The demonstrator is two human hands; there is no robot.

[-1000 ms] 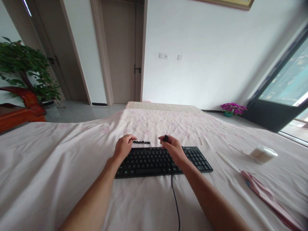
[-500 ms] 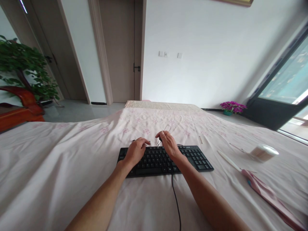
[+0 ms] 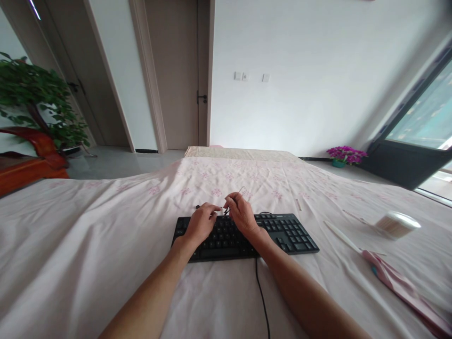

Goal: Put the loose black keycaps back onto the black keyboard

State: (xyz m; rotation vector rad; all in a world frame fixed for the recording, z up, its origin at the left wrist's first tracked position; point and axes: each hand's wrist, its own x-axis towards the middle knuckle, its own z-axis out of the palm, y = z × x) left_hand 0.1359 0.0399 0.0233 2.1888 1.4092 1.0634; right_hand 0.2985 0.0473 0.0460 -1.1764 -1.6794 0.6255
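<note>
A black keyboard point(image 3: 226, 252) lies on the patterned cloth in front of me, its cord running toward me. My right hand point(image 3: 242, 214) is closed over its upper middle keys, holding a wire keycap puller point(image 3: 242, 190). The puller's wire loop sticks out above the knuckles, and a dark lower part points down at the top key rows. My left hand point(image 3: 203, 221) rests over the keyboard's left side, index finger stretched toward the puller's lower end and thumb apart from it. I see nothing held there. A small black piece point(image 3: 197, 206) lies just beyond the left hand.
To the right are a clear round tub of cotton swabs point(image 3: 397, 224), a pale stick point(image 3: 342, 236) and a folded pink cloth point(image 3: 395, 278). One thin swab-like stick point(image 3: 298, 204) lies behind the keyboard. The pale cloth point(image 3: 106, 235) is wrinkled all around.
My right hand has shifted slightly left and turned, bringing the puller's lower end closer to my left fingertips. Less of the wire loop shows. The view has shifted slightly.
</note>
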